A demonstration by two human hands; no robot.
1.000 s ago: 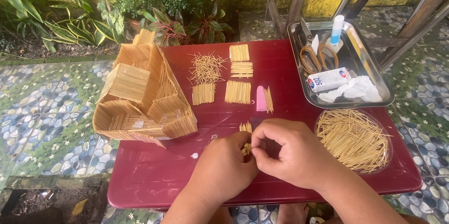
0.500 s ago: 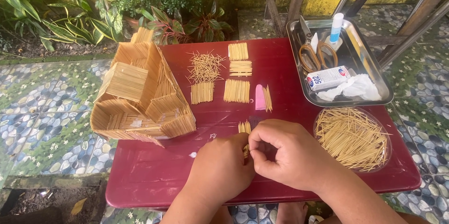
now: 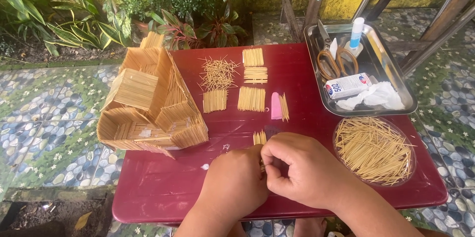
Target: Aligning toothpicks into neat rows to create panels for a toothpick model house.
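My left hand [image 3: 235,180] and my right hand [image 3: 302,170] meet at the near middle of the dark red table [image 3: 163,192], fingertips pinched together on a short toothpick [image 3: 261,167]. Just beyond the fingers lies a small row of joined toothpicks [image 3: 259,137]. A model house made of toothpicks [image 3: 148,103] stands at the left of the table. Flat toothpick panels [image 3: 251,98] and a loose pile of toothpicks [image 3: 217,72] lie in the middle.
A clear bowl of toothpicks [image 3: 374,150] sits at the right. A metal tray [image 3: 396,83] behind it holds scissors [image 3: 337,61], a small glue box [image 3: 348,85], a glue bottle [image 3: 356,33] and white tissue. A pink piece [image 3: 275,105] lies mid-table. Plants and tiled floor surround.
Both hands stay pinched together at the same spot, with only slight finger shifts. Nothing else on the table has moved.
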